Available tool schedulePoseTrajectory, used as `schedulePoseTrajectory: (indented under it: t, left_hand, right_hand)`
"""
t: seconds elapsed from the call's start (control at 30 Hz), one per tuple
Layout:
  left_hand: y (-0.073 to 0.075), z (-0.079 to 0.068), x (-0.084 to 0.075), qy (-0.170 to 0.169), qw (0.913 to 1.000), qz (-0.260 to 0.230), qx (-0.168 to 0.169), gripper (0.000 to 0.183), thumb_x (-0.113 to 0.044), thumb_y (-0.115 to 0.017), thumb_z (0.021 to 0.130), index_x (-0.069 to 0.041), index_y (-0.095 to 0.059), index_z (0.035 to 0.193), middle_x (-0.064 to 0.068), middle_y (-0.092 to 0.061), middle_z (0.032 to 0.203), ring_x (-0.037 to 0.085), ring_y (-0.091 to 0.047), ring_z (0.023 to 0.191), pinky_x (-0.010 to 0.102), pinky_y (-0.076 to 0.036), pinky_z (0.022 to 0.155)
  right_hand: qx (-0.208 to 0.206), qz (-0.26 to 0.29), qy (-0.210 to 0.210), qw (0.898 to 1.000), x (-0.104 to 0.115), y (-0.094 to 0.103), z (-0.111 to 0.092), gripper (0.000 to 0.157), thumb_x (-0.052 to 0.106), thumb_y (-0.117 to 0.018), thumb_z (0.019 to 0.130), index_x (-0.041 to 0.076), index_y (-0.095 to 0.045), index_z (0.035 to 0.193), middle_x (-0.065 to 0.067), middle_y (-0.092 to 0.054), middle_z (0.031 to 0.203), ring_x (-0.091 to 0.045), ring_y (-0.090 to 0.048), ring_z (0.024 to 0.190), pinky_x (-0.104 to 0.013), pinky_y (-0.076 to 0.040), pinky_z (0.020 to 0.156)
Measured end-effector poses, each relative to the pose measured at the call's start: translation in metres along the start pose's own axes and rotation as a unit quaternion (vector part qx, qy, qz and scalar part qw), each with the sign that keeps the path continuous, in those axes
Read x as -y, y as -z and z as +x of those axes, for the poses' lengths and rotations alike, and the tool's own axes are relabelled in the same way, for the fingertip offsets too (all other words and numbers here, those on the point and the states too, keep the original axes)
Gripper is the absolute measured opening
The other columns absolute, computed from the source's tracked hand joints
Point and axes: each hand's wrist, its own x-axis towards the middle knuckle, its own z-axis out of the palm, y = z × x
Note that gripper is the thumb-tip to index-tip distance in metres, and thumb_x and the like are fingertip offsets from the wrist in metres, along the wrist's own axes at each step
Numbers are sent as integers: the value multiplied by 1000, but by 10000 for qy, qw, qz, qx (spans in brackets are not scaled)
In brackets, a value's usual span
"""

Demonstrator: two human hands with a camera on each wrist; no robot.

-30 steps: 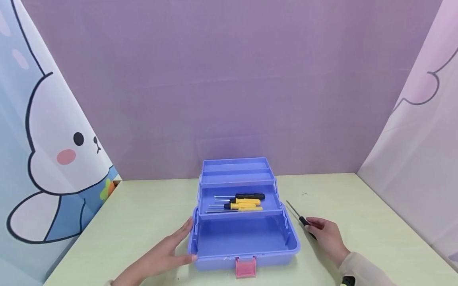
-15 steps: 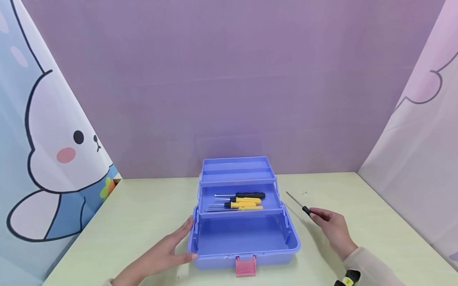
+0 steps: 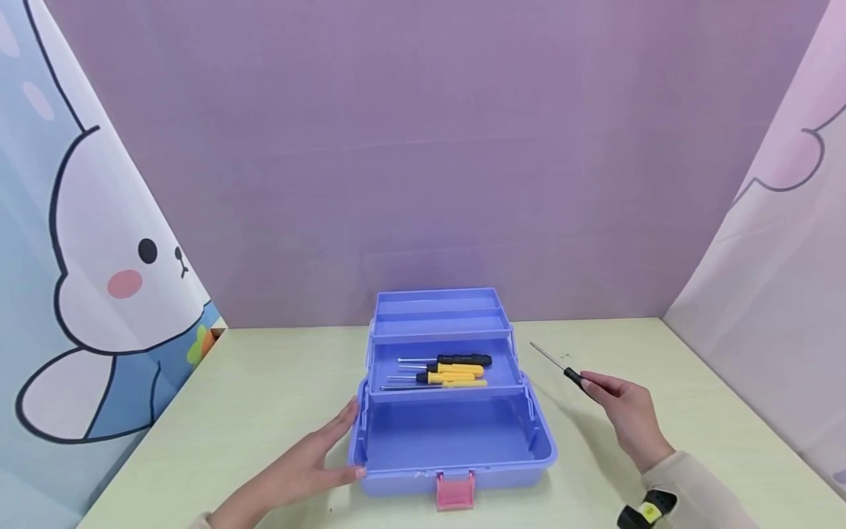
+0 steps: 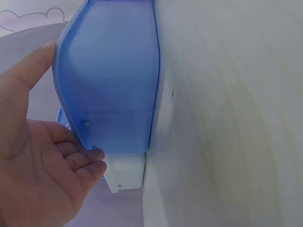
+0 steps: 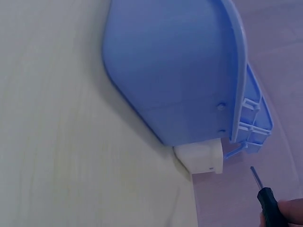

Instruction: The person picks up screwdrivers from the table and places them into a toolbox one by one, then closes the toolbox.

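Observation:
A blue-purple toolbox (image 3: 396,483) stands unfolded on the table, its pink latch (image 3: 455,491) hanging at the front. In its middle tray lie a black-handled screwdriver (image 3: 465,359) and several yellow-handled screwdrivers (image 3: 465,369). My left hand (image 3: 297,470) rests against the box's left side, thumb near the front corner and fingers toward the back; in the left wrist view the thumb touches the rim (image 4: 57,75). To the right of the box, my right hand (image 3: 631,419) pinches another black-handled screwdriver (image 3: 572,376) above the table, shaft pointing away and left. In the right wrist view its handle (image 5: 271,205) shows beside the fingers.
The pale table (image 3: 277,382) extends on both sides of the toolbox. A purple backdrop (image 3: 423,162) rises behind it. Printed curtains hang at left (image 3: 99,294) and right (image 3: 780,294). The upper tray (image 3: 436,323) sits behind the middle tray.
My right hand has lifted the screwdriver from near the table and moved it farther back and slightly right. The left hand stays against the box.

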Motion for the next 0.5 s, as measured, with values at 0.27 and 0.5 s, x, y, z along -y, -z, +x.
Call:
schedulePoseTrajectory:
  t: [0.27, 0.5]
  left_hand:
    - [0, 1, 0, -18, 10000, -2, -31, 88, -38, -66, 87, -3, -16, 150, 15, -13, 157, 40, -23, 140, 61, -32, 104]
    - [0, 1, 0, 20, 10000, 22, 21, 88, -39, -65, 87, -3, -16, 150, 17, -15, 157, 39, -23, 140, 60, -32, 105]
  right_hand:
    - [79, 449, 179, 9988, 6, -2, 2, 40, 23, -64, 91, -5, -62, 119, 32, -63, 85, 15, -56, 85, -6, -45, 77]
    - [94, 573, 370, 9976, 10, -6, 4, 43, 23, -65, 90, -7, -60, 121, 31, -63, 87, 12, -58, 88, -7, -47, 78]
